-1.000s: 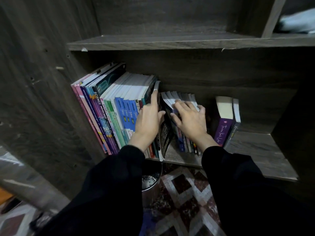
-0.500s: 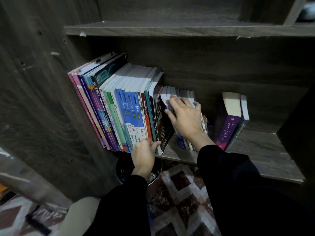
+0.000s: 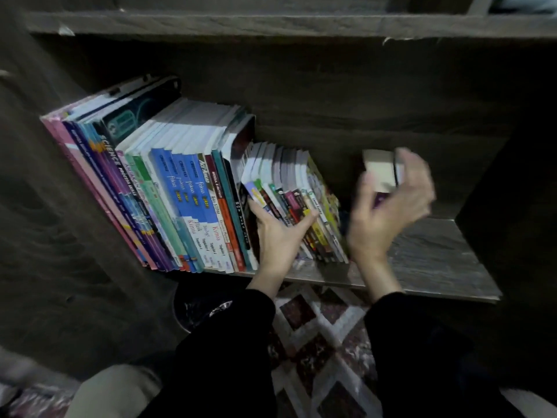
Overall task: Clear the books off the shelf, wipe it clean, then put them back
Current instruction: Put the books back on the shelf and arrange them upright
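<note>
The left hand [image 3: 277,233] clasps the small books [image 3: 289,182] at the middle of the shelf [image 3: 437,263] and the blurred right hand [image 3: 388,203] curls round the purple book [image 3: 380,176] towards its right end, so both should draw squarely over the front edge, squeezing firmly lest a middle book slip.

The right hand [image 3: 388,206] is all blurry — it covers most of the purple book [image 3: 380,171]. A black sleeve [image 3: 229,342] hides part of the bin [image 3: 190,309] below.
</note>
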### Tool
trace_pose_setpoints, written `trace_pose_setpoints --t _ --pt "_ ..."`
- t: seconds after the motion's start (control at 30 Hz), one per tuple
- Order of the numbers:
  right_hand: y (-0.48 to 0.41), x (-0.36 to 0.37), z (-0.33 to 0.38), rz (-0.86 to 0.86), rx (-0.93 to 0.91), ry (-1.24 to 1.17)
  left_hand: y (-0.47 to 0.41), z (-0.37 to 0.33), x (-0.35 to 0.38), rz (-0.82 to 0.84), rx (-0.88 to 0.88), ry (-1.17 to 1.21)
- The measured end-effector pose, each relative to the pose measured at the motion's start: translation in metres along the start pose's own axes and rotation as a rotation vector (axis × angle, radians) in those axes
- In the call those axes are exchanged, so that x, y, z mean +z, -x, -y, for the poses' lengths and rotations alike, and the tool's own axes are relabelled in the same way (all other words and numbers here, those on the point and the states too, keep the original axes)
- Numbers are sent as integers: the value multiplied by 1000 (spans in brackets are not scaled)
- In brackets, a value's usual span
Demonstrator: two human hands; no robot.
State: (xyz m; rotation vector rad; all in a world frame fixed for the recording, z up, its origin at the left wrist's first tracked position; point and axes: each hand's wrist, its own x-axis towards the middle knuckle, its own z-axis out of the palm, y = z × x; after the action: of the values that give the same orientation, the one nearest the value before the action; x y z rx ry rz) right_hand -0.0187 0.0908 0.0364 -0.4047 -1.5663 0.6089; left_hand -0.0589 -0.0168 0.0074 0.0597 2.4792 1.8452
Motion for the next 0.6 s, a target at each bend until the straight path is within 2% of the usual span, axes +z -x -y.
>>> trace_pose_setpoints --t 0.03,0.1,0.17,0.23,0.27,0.33,0.47,0.6 --pt "-7 1 -27 -81 204 19 -1 -4 7 -9 -44 47" --pt "-25 2 -63 2 677 -46 -3 -9 21 -59 -96 95" --pt "-29 7 -100 268 1108 -318 -6 -13 31 -131 -112 105" --pt "-18 6 -118 512 1318 -393 -8 -14 35 -181 -103 85" --pt "-10 7 -127 617 1347 -405 -8 -14 36 -196 -93 66" --pt "3 11 -135 707 1315 -392 -7 -15 35 -220 -64 38" --pt "13 30 -117 810 1267 -404 -6 -18 29 -215 76 -77" --pt "48 59 -80 737 1366 -593 -17 -19 2 -187 303 -266"
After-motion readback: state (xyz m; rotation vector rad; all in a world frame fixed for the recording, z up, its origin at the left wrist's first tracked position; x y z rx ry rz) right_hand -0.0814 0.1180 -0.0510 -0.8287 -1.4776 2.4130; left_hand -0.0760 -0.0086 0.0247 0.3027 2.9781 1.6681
